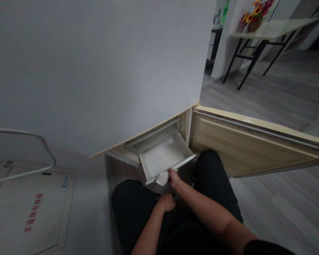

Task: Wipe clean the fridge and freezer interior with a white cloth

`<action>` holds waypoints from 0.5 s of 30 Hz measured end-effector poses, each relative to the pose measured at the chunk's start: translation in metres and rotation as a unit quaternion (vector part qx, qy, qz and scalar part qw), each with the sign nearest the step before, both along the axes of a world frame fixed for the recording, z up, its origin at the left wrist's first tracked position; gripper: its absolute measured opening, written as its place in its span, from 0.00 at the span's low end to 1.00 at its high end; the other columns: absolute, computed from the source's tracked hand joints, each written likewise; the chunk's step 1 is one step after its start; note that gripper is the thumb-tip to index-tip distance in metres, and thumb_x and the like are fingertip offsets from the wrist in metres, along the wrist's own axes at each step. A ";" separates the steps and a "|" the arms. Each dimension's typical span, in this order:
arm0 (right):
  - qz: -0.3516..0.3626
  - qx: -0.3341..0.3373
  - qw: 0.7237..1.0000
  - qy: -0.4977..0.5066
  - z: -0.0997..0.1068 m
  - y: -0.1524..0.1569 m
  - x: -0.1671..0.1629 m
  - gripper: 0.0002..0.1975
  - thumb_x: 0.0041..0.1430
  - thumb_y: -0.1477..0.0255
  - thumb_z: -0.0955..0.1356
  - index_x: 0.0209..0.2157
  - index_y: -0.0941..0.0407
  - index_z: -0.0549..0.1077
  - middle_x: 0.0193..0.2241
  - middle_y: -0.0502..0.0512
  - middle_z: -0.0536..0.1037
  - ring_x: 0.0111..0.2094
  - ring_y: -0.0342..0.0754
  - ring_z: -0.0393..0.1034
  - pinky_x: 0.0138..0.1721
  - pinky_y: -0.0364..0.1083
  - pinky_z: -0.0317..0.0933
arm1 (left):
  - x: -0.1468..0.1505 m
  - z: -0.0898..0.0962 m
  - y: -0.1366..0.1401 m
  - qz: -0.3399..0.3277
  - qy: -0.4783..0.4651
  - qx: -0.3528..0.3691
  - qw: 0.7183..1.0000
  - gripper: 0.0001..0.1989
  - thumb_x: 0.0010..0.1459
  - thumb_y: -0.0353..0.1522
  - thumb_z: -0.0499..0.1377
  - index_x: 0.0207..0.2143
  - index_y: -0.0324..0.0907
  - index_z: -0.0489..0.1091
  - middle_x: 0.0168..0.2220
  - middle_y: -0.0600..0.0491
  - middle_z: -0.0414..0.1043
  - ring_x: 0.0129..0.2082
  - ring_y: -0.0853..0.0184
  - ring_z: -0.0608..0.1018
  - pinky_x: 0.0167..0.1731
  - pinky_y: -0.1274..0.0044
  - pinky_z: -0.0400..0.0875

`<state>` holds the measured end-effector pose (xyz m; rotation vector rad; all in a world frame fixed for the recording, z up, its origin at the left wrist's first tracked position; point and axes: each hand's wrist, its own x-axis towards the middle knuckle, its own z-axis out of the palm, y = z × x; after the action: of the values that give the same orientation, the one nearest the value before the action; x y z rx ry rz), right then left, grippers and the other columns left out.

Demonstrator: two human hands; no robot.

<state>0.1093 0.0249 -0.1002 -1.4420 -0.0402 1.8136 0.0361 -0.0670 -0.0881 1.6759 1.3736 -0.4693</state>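
Observation:
I crouch in front of a white fridge (95,71) whose lower door (250,145) stands open to the right. A white freezer drawer (164,156) is pulled out toward me. My right hand (173,177) holds a white cloth (162,178) against the drawer's front edge. My left hand (166,203) hangs just below it, between my knees, with curled fingers; whether it holds anything is hidden. Above the drawer sits a clear plastic compartment (151,136).
A washing machine lid (29,205) with red lettering and a grey metal bar (29,148) lie to the left. Grey wood-look floor (281,205) spreads to the right. A table with black legs (255,46) and a flower picture stand far back right.

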 end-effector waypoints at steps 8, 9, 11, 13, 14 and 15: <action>0.023 -0.047 0.998 -0.018 -0.007 -0.004 -0.011 0.06 0.54 0.79 0.63 0.33 0.58 0.70 0.23 0.52 0.74 0.28 0.48 0.72 0.31 0.44 0.69 | 0.000 0.001 -0.002 0.040 -0.027 -0.010 0.999 0.20 0.59 0.36 0.57 0.53 0.41 0.74 0.54 0.42 0.78 0.54 0.51 0.78 0.53 0.66 0.71; -0.002 -0.027 0.998 -0.048 -0.008 0.001 -0.005 0.07 0.53 0.79 0.63 0.33 0.57 0.70 0.25 0.52 0.74 0.30 0.47 0.72 0.32 0.43 0.69 | -0.001 0.001 -0.002 0.048 -0.032 -0.010 0.998 0.20 0.59 0.36 0.58 0.53 0.41 0.74 0.54 0.43 0.78 0.54 0.51 0.78 0.54 0.66 0.71; -0.054 0.023 0.993 -0.106 -0.008 0.013 0.010 0.10 0.52 0.79 0.62 0.35 0.55 0.69 0.28 0.50 0.75 0.35 0.46 0.73 0.36 0.40 0.69 | -0.003 0.000 -0.001 0.071 -0.038 -0.005 0.997 0.23 0.59 0.36 0.59 0.56 0.39 0.71 0.57 0.41 0.74 0.58 0.50 0.76 0.57 0.65 0.68; -0.088 0.072 0.982 -0.148 -0.008 0.024 0.025 0.11 0.52 0.79 0.62 0.38 0.54 0.68 0.29 0.49 0.75 0.38 0.45 0.72 0.40 0.39 0.68 | -0.008 -0.005 0.002 0.102 -0.043 0.012 0.994 0.29 0.61 0.39 0.58 0.62 0.36 0.64 0.65 0.37 0.65 0.64 0.50 0.69 0.62 0.65 0.63; -0.095 0.093 0.978 -0.162 -0.007 0.028 0.031 0.11 0.52 0.79 0.63 0.38 0.54 0.68 0.29 0.48 0.75 0.38 0.44 0.72 0.41 0.38 0.68 | -0.011 -0.008 0.005 0.133 -0.055 0.026 0.989 0.32 0.62 0.40 0.57 0.65 0.35 0.59 0.68 0.37 0.60 0.66 0.52 0.66 0.64 0.66 0.61; -0.098 0.110 0.974 -0.172 -0.006 0.032 0.036 0.12 0.52 0.79 0.63 0.39 0.54 0.67 0.29 0.48 0.74 0.37 0.44 0.71 0.41 0.38 0.67 | -0.014 -0.013 0.008 0.171 -0.069 0.041 0.982 0.34 0.64 0.40 0.55 0.68 0.35 0.53 0.70 0.37 0.57 0.68 0.54 0.64 0.64 0.66 0.60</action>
<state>0.1449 0.0571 -0.1065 -1.5247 -0.2586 1.3412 0.0216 -0.0592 -0.1006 1.4654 1.5538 -0.0983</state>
